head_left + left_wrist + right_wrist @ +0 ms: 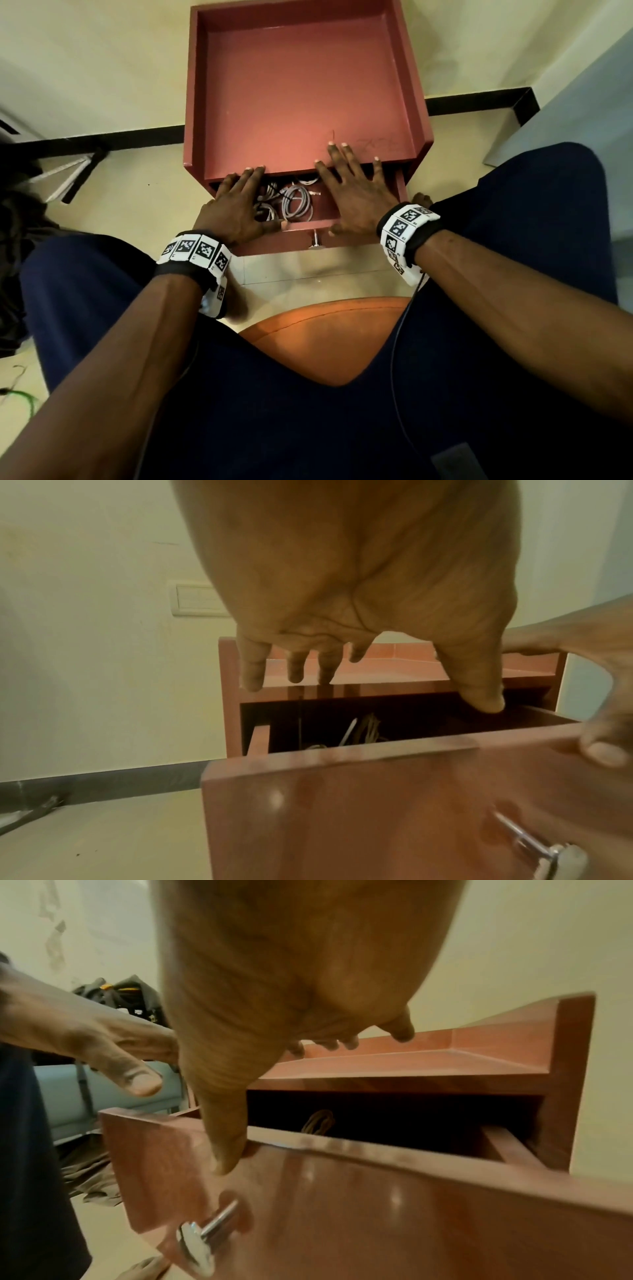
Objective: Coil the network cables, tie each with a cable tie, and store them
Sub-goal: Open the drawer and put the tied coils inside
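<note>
While the drawer [322,219] of the red cabinet [301,85] stands partly open, coiled grey network cables [291,204] are seen lying inside it. The left hand [236,212] and right hand [356,198] are laid over the drawer, fingers [337,157] spread and straight, nothing being gripped.

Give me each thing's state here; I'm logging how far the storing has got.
Reddish wooden drawer: partly open.
Coiled grey network cables: inside drawer.
Left hand: fingers straight, spread over drawer.
Right hand: fingers straight, spread over drawer.
Chrome drawer knob: untouched.
</note>
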